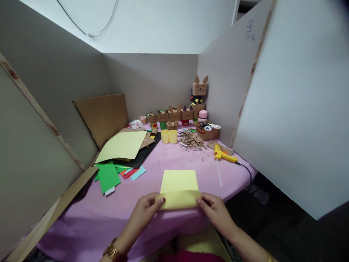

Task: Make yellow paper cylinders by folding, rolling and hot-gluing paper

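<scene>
Yellow paper (pixel 179 182): lower ctr of frame, near edge folded up
L hand (pixel 149 204): pinching its lower-L corner
R hand (pixel 212 205): pinching lower-R corner
Cardboard box (pixel 206 135): R of ctr, scissors (pixel 215 126) at top, in/on unclear
Yellow cylinders (pixel 169 137): ctr, side by side, insides unclear
Pink container (pixel 203 114): behind box, contents hidden

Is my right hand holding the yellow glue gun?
No, your right hand grips an edge of the yellow paper, and the yellow glue gun sits apart on the table.
</scene>
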A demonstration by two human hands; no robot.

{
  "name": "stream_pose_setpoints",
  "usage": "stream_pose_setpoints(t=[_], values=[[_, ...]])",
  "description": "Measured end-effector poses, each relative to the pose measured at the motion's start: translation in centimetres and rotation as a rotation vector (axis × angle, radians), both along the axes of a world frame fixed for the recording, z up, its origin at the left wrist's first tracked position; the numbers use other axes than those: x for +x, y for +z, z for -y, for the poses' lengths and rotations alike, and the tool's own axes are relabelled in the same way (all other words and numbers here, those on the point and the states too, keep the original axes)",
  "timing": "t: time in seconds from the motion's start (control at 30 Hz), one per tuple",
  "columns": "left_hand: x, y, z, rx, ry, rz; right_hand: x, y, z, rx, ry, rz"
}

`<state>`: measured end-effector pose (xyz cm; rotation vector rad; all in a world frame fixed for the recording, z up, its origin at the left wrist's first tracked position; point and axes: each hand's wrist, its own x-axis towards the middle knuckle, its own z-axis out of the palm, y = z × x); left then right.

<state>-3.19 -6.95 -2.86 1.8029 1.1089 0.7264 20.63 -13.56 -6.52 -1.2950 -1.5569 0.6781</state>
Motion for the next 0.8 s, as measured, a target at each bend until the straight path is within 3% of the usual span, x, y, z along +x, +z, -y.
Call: stream_pose_setpoints(t=[0.17, 0.33, 0.43, 0.63, 0.8], values=[[0.7, -0.2, -1.2, -0.084, 0.118, 0.088, 0.9, 0.4, -0.5, 0.002, -0.050, -0.052], [0.9, 0.2, -1.8, -0.153, 0.122, 0.120, 2.5, 1.6, -1.7, 0.201, 0.114, 0.290], [0.7, 0.7, -2.1, -0.141, 0.105, 0.123, 3.0, 2.0, -2.8, 0.272, 0.114, 0.451], [-0.7, 1.6, -3.1, 0.000, 0.032, 0.135, 3.1, 2.0, -4.7, 0.143, 0.089, 0.341], [0.3, 1.3, -4.7, 0.033, -0.031, 0.081, 3.0, 2.1, -5.7, 0.043, 0.080, 0.269]])
